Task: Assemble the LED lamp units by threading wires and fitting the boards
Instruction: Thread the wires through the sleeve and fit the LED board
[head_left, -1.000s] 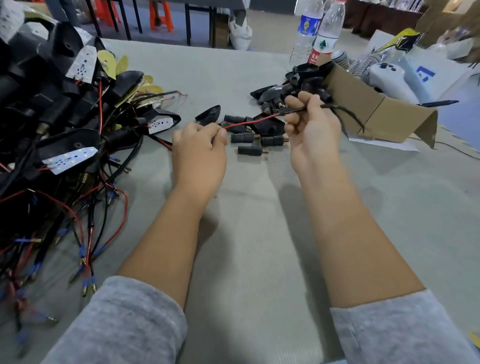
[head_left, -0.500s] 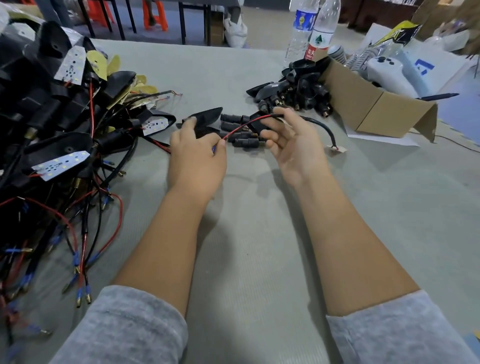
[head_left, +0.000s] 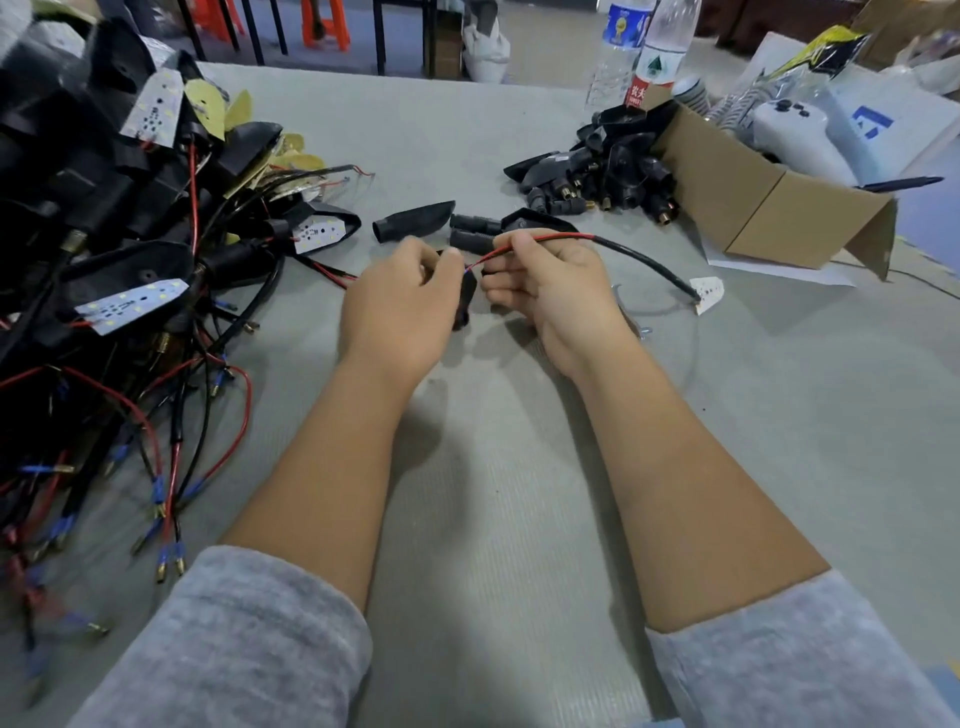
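Both hands meet over the middle of the bench (head_left: 519, 519), the left hand (head_left: 400, 306) just beside the right hand (head_left: 550, 291). A wire (head_left: 613, 244) runs from between them toward the right edge, ending in a small board (head_left: 707, 293) that lies on the bench. A lamp housing (head_left: 465, 306) sits between the hands. Behind the hands lie a loose housing (head_left: 413, 222) and sleeves (head_left: 472, 223). Along the left edge is a heap of assembled units (head_left: 114, 234), its wires trailing toward the near edge. Toward the far right corner, a pile of housings (head_left: 602, 171) lies against a cardboard box (head_left: 769, 208), with two bottles (head_left: 649, 52) behind the pile.
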